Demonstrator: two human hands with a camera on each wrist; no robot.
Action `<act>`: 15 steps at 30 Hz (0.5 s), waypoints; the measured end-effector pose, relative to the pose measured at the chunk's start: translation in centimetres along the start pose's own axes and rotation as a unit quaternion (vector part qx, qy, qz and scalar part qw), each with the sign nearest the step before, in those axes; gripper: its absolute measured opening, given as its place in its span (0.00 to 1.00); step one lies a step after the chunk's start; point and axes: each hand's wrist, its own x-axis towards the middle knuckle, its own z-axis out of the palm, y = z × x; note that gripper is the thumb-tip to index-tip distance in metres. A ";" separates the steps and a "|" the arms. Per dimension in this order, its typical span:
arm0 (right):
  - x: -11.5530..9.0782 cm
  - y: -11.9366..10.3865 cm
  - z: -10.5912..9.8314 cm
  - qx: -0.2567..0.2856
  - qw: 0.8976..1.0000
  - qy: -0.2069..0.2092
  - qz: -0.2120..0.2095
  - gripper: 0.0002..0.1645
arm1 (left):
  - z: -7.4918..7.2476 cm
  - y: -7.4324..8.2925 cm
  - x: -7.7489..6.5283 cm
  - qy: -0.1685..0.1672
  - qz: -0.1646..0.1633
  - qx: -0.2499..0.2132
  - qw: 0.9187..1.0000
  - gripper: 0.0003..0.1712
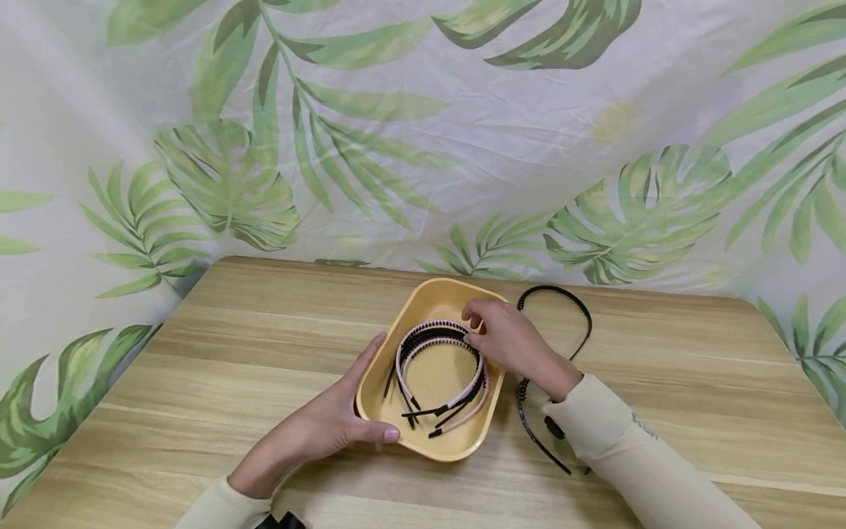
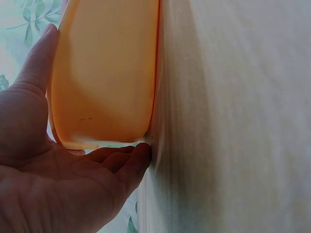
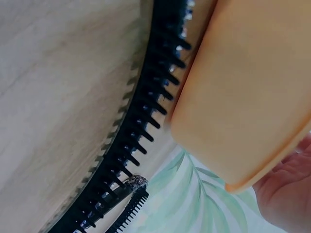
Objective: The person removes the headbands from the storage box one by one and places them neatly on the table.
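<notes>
A yellow plastic basket (image 1: 439,294) stands on the table, with several black and pale pink headbands (image 1: 438,336) nested inside it. My left hand (image 1: 330,419) grips the basket's near left corner, thumb over the rim and fingers along the outer wall. In the left wrist view, that hand (image 2: 73,179) cups the corner of the orange-looking wall. My right hand (image 1: 512,338) reaches over the right rim, its fingers and thumb pinching at the upper right of the headband stack. Only part of the right hand (image 3: 286,194) shows beyond the rim in the right wrist view.
Black headbands lie on the wooden table (image 1: 264,360) right of the basket, one looping behind my right wrist (image 1: 581,312). A toothed headband (image 3: 131,131) fills the right wrist view's foreground. A leaf-patterned cloth (image 1: 396,147) hangs behind the table.
</notes>
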 end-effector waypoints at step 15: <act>0.6 -0.1 0.3 -0.013 0.999 -0.019 0.026 0.12 | 0.0 -0.1 0.0 -0.001 0.006 0.000 1.000 0.78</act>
